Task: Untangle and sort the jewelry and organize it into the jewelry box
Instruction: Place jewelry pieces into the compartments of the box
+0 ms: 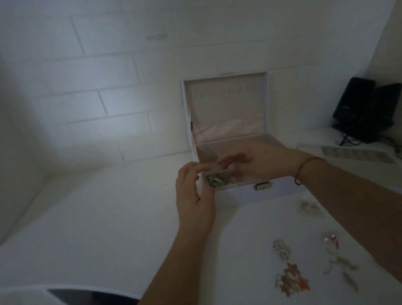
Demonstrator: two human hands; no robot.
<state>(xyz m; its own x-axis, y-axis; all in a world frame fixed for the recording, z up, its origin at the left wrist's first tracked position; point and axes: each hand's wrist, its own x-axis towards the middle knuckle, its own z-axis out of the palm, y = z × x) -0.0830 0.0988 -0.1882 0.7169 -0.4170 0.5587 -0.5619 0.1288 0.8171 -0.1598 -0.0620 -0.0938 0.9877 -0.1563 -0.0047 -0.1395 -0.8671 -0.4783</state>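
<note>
A white jewelry box stands open on the table, lid up against the wall, with a pale pink lining and a metal clasp on its front. Both hands hover over its front left corner. My left hand pinches a small clear packet with a dark jewelry piece inside. My right hand grips the packet's other end with curled fingers. Several loose jewelry pieces lie on the table at the lower right: a pearl cluster, an orange star piece, and blurred earrings.
A black device with cables stands at the back right by the wall. A flat patterned tray or card lies right of the box. A dark object shows at the table's near edge. A brick wall runs behind.
</note>
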